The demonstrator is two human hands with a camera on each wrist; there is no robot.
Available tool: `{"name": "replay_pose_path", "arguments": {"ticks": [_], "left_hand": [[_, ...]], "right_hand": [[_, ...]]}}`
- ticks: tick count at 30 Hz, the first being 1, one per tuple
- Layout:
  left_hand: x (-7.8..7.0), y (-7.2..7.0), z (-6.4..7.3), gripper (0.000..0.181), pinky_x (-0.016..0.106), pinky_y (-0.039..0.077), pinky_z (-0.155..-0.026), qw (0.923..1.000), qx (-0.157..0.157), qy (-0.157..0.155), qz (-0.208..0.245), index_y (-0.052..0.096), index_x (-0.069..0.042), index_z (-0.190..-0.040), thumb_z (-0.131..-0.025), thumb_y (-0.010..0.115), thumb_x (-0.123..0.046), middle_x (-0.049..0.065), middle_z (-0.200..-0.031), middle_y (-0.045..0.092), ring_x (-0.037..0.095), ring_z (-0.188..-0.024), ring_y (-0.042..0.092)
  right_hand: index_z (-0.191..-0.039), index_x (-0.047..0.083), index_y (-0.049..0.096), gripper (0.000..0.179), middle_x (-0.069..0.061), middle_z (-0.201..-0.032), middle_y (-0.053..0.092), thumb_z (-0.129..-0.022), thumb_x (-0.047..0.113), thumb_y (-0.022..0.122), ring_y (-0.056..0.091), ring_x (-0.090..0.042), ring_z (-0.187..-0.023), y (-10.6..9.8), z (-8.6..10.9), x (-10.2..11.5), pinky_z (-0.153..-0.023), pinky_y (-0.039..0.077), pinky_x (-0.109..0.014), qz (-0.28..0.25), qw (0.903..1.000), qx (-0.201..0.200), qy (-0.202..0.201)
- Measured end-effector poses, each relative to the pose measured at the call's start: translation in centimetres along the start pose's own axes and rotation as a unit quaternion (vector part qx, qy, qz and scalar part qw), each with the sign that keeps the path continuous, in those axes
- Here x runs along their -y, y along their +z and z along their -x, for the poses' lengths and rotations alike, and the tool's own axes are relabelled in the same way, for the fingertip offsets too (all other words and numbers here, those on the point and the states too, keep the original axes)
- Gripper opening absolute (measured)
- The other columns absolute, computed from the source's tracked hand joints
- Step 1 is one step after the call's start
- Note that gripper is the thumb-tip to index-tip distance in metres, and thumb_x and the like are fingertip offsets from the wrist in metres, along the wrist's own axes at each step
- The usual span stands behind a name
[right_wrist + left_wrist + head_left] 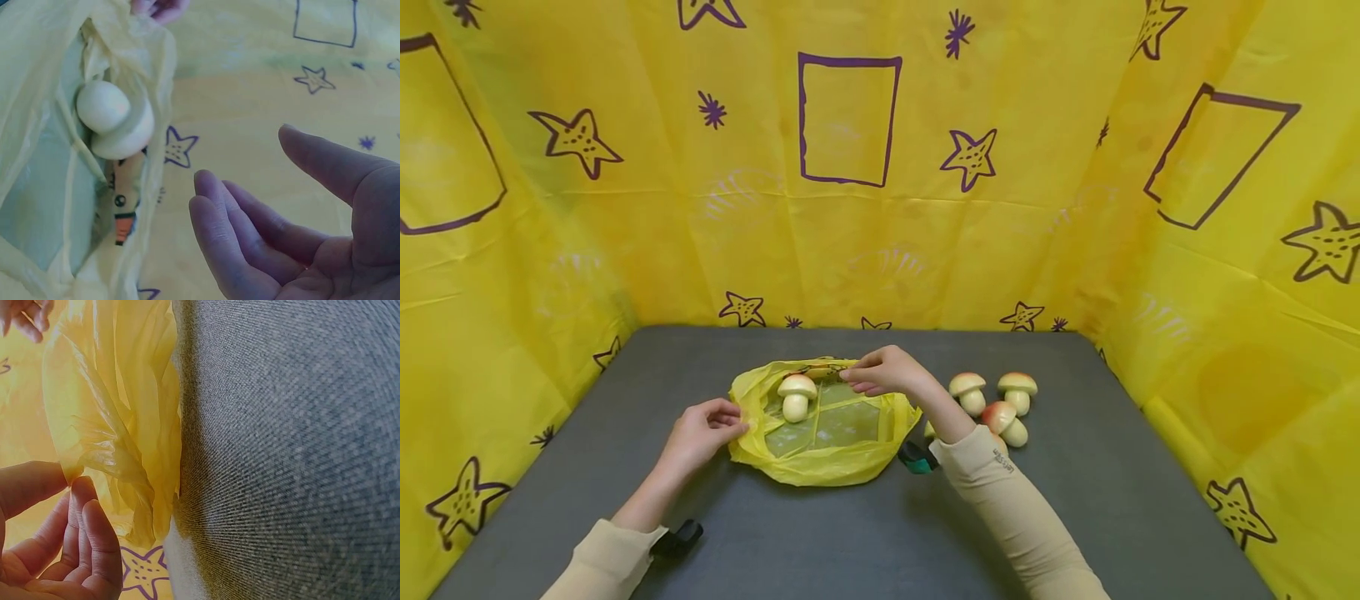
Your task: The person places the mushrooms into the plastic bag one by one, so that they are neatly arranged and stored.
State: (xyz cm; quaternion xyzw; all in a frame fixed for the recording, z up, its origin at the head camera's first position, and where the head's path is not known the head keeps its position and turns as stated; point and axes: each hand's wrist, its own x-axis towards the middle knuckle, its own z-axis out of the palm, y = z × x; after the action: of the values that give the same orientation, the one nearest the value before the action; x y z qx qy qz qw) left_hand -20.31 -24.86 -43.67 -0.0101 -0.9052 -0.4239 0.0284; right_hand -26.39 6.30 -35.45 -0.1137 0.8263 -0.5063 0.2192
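A yellow plastic bag (820, 468) lies with its mouth spread wide on the dark table. Inside, near its far left part, is a toy mushroom (797, 398) with a pale stem and a reddish cap. My left hand (703, 433) pinches the bag's left rim between thumb and fingertips, as the left wrist view shows close up. Over the far right side of the bag hovers my right hand (886, 372). In the right wrist view its thumb stands apart from its loosely bent fingers (215, 234), with nothing between them.
Several more toy mushrooms (1018, 388) lie right of the bag, some partly hidden behind my right forearm. Yellow cloth walls (865, 250) with purple drawings enclose the grey table (790, 550) at the back and both sides.
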Motion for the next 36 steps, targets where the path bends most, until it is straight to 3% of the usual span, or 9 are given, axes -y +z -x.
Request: {"name": "replay_pose_path", "arguments": {"ticks": [11, 18, 29, 36], "left_hand": [[0.0, 0.1, 0.2, 0.029, 0.021, 0.049, -0.063, 1.0, 0.002, -0.004, 0.0, 0.064, 0.0, -0.101, -0.082, 0.074, -0.02, 0.01, -0.091, 0.068, 0.014, -0.077, 0.061], [-0.2, 0.1, 0.1, 0.029, 0.022, 0.049, -0.062, 1.0, 0.004, -0.003, -0.007, 0.064, 0.0, -0.101, -0.082, 0.074, -0.02, 0.01, -0.09, 0.067, 0.015, -0.077, 0.06], [0.1, 0.1, 0.1, 0.027, 0.021, 0.049, -0.063, 0.9999, -0.002, 0.003, -0.015, 0.065, -0.001, -0.099, -0.081, 0.074, -0.019, 0.01, -0.09, 0.068, 0.014, -0.076, 0.061], [0.1, 0.2, 0.1, 0.027, 0.021, 0.049, -0.063, 0.9999, -0.004, 0.006, -0.012, 0.065, 0.0, -0.1, -0.081, 0.074, -0.018, 0.01, -0.09, 0.068, 0.014, -0.077, 0.061]], "right_hand": [[-0.119, 0.007, 0.064, 0.039, -0.01, -0.116, 0.066, -0.089, 0.031, 0.066, 0.064, -0.027, -0.106, -2.6, 2.2, -0.2, -0.085, 0.053, -0.034, -0.024, 0.9992, -0.033, 0.0], [-0.123, 0.005, 0.06, 0.044, -0.014, -0.119, 0.065, -0.089, 0.032, 0.066, 0.065, -0.025, -0.105, -5.0, 3.0, -1.3, -0.086, 0.053, -0.034, -0.036, 0.9978, -0.054, 0.005], [-0.128, 0.002, 0.054, 0.05, -0.021, -0.127, 0.059, -0.09, 0.032, 0.065, 0.06, -0.032, -0.114, -8.1, 4.3, -3.2, -0.092, 0.05, -0.038, -0.081, 0.9938, -0.075, 0.014], [-0.131, 0.001, 0.052, 0.05, -0.021, -0.128, 0.058, -0.093, 0.032, 0.06, 0.061, -0.028, -0.113, -9.8, 5.4, -4.3, -0.095, 0.048, -0.041, -0.056, 0.9941, -0.091, 0.017]]}}
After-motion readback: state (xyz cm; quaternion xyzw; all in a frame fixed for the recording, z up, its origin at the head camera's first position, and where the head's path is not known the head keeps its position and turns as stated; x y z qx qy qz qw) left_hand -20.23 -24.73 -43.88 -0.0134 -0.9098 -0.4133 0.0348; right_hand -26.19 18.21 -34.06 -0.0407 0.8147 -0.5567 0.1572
